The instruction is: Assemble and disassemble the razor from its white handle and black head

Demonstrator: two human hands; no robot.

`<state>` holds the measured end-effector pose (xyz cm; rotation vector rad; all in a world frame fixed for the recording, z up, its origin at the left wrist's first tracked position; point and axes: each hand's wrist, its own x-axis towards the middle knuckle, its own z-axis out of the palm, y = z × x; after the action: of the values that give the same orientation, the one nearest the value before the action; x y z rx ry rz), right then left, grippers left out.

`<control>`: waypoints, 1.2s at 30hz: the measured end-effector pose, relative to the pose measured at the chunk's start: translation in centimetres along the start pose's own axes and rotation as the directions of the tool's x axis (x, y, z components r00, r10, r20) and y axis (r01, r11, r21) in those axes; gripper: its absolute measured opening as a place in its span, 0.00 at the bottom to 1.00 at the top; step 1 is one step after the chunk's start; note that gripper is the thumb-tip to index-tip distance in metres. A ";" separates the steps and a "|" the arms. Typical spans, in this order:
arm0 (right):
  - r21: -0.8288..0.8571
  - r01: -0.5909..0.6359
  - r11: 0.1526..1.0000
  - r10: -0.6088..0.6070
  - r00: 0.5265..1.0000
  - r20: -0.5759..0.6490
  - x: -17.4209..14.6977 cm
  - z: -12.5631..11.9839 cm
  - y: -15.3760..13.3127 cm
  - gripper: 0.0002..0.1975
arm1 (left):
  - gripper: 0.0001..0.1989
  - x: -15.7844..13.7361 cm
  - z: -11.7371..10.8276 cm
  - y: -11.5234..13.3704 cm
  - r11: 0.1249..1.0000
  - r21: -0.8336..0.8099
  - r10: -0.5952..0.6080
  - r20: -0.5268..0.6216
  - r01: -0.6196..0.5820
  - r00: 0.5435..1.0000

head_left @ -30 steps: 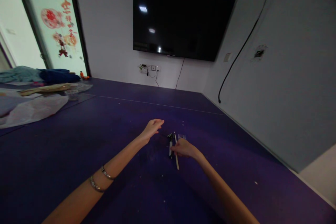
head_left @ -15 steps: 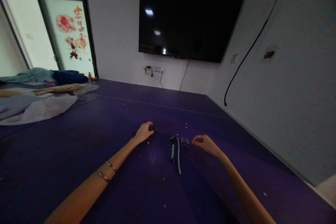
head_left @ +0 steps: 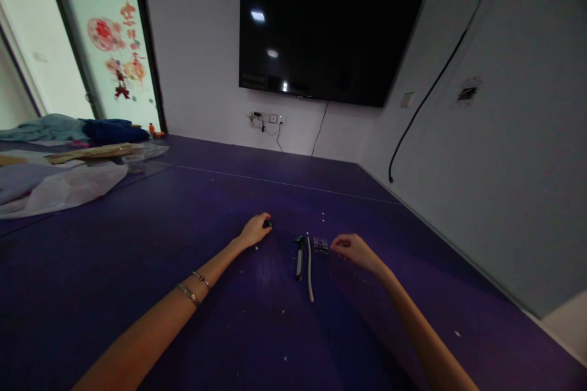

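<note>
My left hand (head_left: pixel 257 230) is closed round a small dark piece (head_left: pixel 268 224) with a hint of green, down at the purple surface. Its fingers cover most of the piece, so its kind is unclear. To the right lies a razor (head_left: pixel 299 261) with a greenish head and grey handle. A thin pale grey rod (head_left: pixel 310 272) lies alongside it, slightly curved. Beyond the rod sits a small clear plastic case (head_left: pixel 321 245). My right hand (head_left: pixel 351 247) is just right of the case, fingertips pinched together near its edge, with nothing visible in them.
White plastic sheeting (head_left: pixel 77 192) and a blue cloth bundle (head_left: pixel 114 131) lie at the far left. Small white scraps (head_left: pixel 285 358) dot the purple surface (head_left: pixel 220 317). A black cable (head_left: pixel 415 119) hangs along the right wall, and a television (head_left: pixel 330 36) is mounted ahead.
The left fingers have closed further round the small dark piece, which showed more before. The right hand stays by the case. The whole view has shifted slightly.
</note>
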<state>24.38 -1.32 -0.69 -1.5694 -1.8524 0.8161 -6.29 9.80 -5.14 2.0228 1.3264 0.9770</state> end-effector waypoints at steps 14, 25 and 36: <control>-0.059 0.186 0.981 -0.190 0.978 -0.089 -0.3 0.4 -2.4 0.12 | 0.15 -0.8 -0.2 3.9 0.985 -0.154 0.067 -0.060 -0.075 0.996; -0.171 0.405 0.898 -0.429 0.893 -0.138 -2.6 1.5 -8.5 0.11 | 0.16 -4.4 -1.5 12.4 0.743 -0.592 -0.033 0.434 0.312 0.900; -0.145 0.488 0.861 -0.503 0.860 -0.086 -3.3 2.5 -9.9 0.07 | 0.16 -5.9 -0.8 13.5 0.735 -0.565 -0.058 0.498 0.375 0.865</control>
<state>16.66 -6.04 5.03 -1.0883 -2.1098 0.3698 -1.11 -0.72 3.79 1.3823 0.7894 0.6609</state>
